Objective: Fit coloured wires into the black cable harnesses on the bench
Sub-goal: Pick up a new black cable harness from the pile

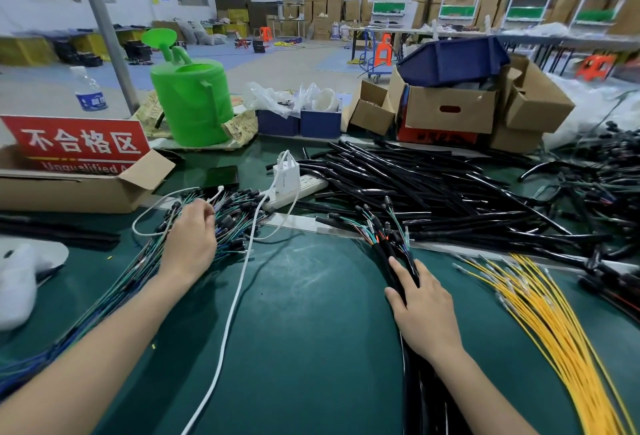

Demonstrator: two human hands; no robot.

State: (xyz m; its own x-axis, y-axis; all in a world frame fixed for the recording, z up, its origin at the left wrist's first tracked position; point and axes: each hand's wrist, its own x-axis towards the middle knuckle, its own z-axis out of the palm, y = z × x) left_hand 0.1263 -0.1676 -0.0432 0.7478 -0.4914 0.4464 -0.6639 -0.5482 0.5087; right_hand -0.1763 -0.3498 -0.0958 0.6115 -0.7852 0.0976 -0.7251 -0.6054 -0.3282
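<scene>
Left hand (192,237), 9 o'clock: fingers curled into coloured wires (235,223); pinch hidden, cannot tell. Right hand (424,310), 4 o'clock: fingers flat, pressing black cable harnesses (382,254). Wires probably light, floppy, tangle-prone; take 1 near its tip. Harnesses look stiffer.

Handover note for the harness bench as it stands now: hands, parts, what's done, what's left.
Left hand: fingers bent into the coloured wires at bench left; grip unclear.
Right hand: fingers straight, pressing on the black harness bundle at centre.
Yellow wires fan out on the right; loose black harnesses are piled behind.
Done: the bundle shows coloured wires at its far end.
Left: the piled harnesses, judging by the pile.
</scene>
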